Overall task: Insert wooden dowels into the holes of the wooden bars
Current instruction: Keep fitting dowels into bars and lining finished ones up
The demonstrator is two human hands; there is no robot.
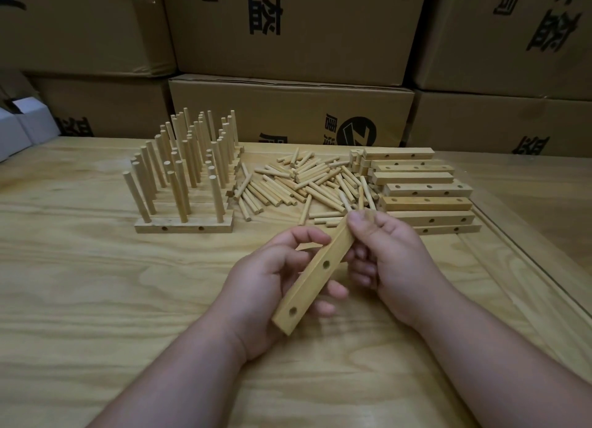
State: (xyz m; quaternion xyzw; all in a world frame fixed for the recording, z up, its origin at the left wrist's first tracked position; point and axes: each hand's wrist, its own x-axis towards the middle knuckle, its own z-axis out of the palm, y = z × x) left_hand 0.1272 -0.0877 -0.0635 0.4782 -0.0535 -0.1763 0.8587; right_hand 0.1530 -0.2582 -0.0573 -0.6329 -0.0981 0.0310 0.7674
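Note:
A wooden bar [312,278] with two visible holes in its side is held slanted above the table between both hands. My left hand [272,286] curls round its lower part from the left. My right hand [389,261] grips its upper end, thumb on top. A dowel [346,202] sticks up just beyond my right thumb; whether the hand holds it is unclear. Loose dowels [301,184] lie in a heap at the table's middle. Bare bars [423,190] are stacked to the right. Bars with upright dowels [184,177] stand in rows at the left.
The work goes on over a pale wooden table [96,299]. Large cardboard boxes [288,43] are stacked along the back. White boxes [22,126] sit at the far left edge. A raised strip [525,261] runs along the table's right side.

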